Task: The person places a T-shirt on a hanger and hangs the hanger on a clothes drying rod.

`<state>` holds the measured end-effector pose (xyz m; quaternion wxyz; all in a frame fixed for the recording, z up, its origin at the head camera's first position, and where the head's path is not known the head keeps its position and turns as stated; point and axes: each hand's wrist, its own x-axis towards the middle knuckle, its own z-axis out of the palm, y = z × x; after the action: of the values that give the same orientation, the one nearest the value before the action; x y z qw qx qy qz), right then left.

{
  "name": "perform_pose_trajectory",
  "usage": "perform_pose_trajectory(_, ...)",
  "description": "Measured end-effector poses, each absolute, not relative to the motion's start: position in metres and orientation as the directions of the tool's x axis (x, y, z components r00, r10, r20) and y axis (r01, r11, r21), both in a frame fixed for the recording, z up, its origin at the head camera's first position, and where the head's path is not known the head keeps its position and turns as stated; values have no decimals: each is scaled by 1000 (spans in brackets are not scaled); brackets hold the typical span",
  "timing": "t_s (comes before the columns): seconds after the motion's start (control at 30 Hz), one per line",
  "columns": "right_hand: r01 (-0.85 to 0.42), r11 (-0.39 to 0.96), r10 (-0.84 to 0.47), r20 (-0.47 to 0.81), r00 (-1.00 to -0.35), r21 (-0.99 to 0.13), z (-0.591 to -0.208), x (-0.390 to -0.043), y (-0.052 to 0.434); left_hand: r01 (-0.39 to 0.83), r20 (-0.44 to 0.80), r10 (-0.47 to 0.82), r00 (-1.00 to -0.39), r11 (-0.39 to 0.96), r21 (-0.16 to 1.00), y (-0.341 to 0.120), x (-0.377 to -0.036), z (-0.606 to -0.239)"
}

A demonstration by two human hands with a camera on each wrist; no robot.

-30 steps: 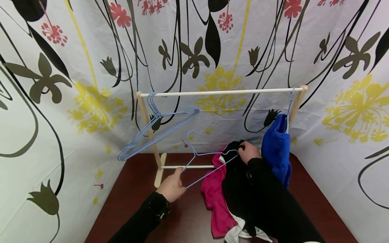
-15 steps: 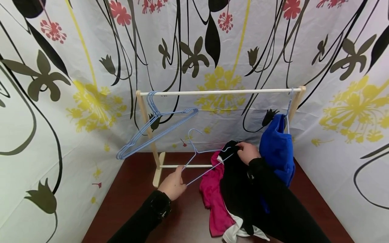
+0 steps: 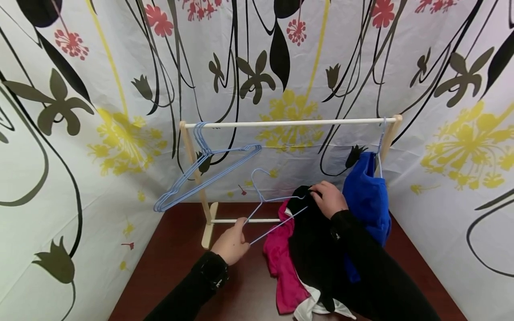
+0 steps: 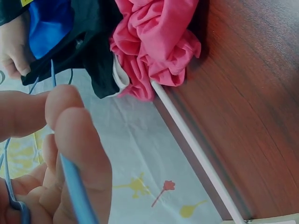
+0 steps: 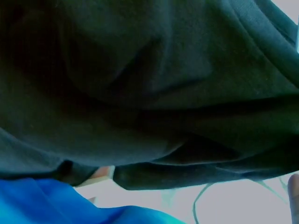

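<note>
We seem to be threading the blue hanger, gripped in our left hand, into the black garment our right hand pinches near the table's far edge, which likely calls for easing cloth over the wire.

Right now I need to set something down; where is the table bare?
Bare tabletop: between the left sleeve and pink garment, and from that sleeve to the rack's left foot. Crowded: around the black garment and blue garment.
</note>
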<state>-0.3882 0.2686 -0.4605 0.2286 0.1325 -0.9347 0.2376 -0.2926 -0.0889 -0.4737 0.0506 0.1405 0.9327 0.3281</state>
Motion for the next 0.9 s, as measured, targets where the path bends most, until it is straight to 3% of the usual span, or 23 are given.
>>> perform_pose_trajectory(0.33,-399,858,-209,491,-846,-323,-448,-379,262,256,17,317,-948,733,630,-83,-292,-470)
perform_pose_trajectory(0.9,-483,765,-296,432,-852,-427,-425,-364,224,307,62,341,-938,733,607,-68,-292,-465)
